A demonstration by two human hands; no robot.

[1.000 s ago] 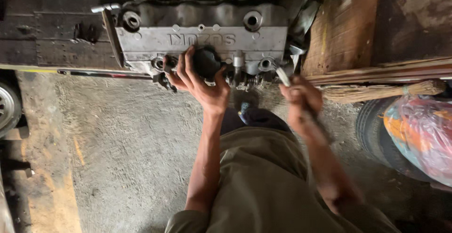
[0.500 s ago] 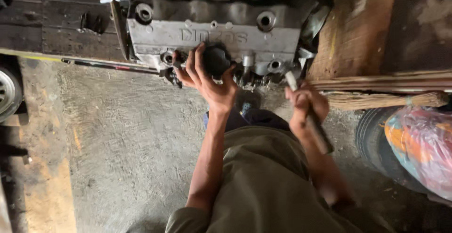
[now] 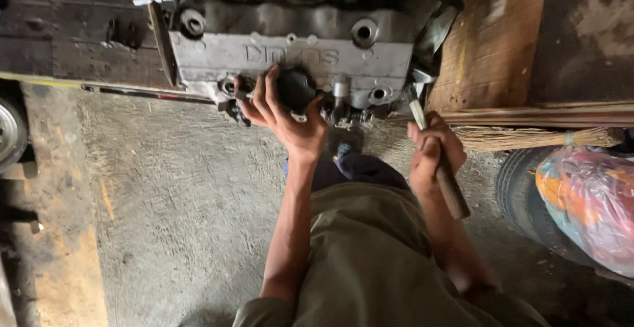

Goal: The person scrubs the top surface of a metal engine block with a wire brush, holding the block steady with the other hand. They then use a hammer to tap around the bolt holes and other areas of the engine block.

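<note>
A grey metal engine head [image 3: 290,46] rests on a dark platform at the top of the view. My left hand [image 3: 281,112] reaches up to its front face and grips a black round part [image 3: 295,89] mounted there. Lower right, my right hand [image 3: 432,152] is closed around a wooden-handled tool [image 3: 441,168], whose pale tip points up toward the engine's right corner. My legs in olive trousers fill the bottom centre.
Rough concrete floor [image 3: 172,201] spreads to the left. A wooden board [image 3: 495,36] and a straw broom [image 3: 528,139] lie at right, above a tyre [image 3: 522,195] and a colourful plastic bag [image 3: 588,201]. A wheel [image 3: 10,132] sits at the left edge.
The view has shifted slightly, so the engine sits a little lower and right. My right hand has lifted the tool closer to the engine's right corner. My left hand stays on the black part.
</note>
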